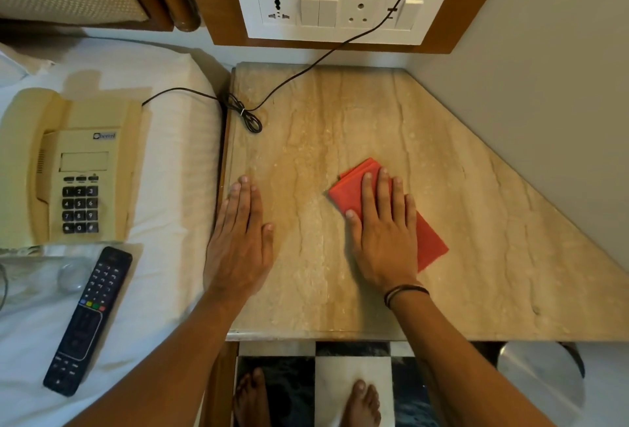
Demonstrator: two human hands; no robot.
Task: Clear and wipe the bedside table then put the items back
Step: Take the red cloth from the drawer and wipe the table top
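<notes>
The bedside table (476, 256) has a beige marble top. A folded red cloth (430, 242) lies on its middle, and my right hand (384, 232) presses flat on top of it with the fingers spread. My left hand (238, 239) rests flat on the table's left edge and holds nothing. On the white bed to the left sit a cream telephone (68, 167), a black remote control (88, 321) and a clear glass (73, 275).
The telephone's black cord (245, 113) runs from the bed across the table's back left corner and up past a white switch panel (340, 6). A grey wall borders the table on the right. A round metal bin lid (541, 382) stands on the checkered floor below.
</notes>
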